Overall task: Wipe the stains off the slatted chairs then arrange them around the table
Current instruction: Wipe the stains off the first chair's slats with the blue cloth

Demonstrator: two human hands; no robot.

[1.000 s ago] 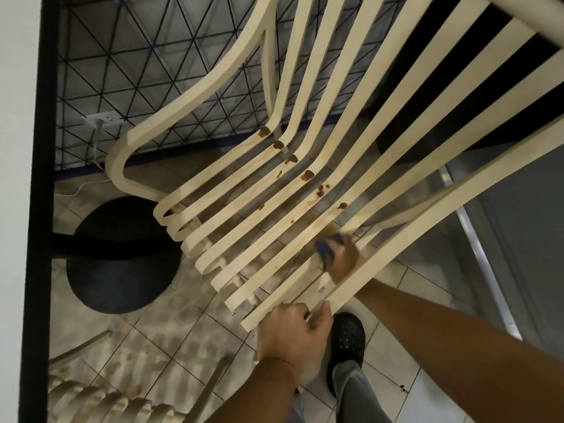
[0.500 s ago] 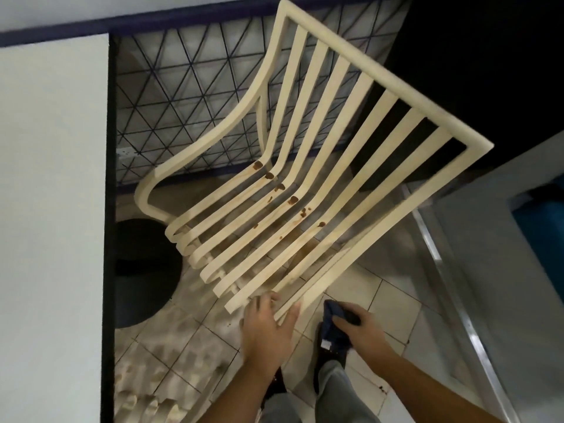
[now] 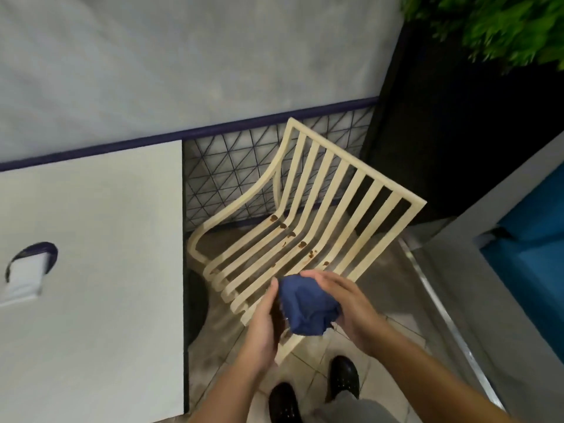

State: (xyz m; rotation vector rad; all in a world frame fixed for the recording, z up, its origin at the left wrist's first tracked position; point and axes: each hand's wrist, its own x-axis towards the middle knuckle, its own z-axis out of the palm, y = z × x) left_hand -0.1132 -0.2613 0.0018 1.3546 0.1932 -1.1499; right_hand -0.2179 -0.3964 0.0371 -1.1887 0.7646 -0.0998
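Observation:
A cream slatted chair (image 3: 329, 196) stands on the tiled floor just right of a white table (image 3: 91, 270). Brown stains (image 3: 302, 245) dot several seat slats where seat meets back. In front of the chair's front edge, both hands hold a bunched dark blue cloth (image 3: 306, 306). My left hand (image 3: 262, 328) cups the cloth from the left, fingers straight up along it. My right hand (image 3: 348, 303) curls over its top and right side. The cloth and hands hide the front ends of the nearest slats.
A dark round table base (image 3: 197, 303) sits on the floor between table and chair. A small white holder (image 3: 26, 276) lies on the table's left. A wall with triangle-pattern tiles (image 3: 232, 172) is behind the chair, a metal floor rail (image 3: 439, 303) and blue surface (image 3: 531, 245) to the right.
The view has pulled back and up from the chair. My left hand has let go of the chair's front slats and joined my right hand on the blue cloth.

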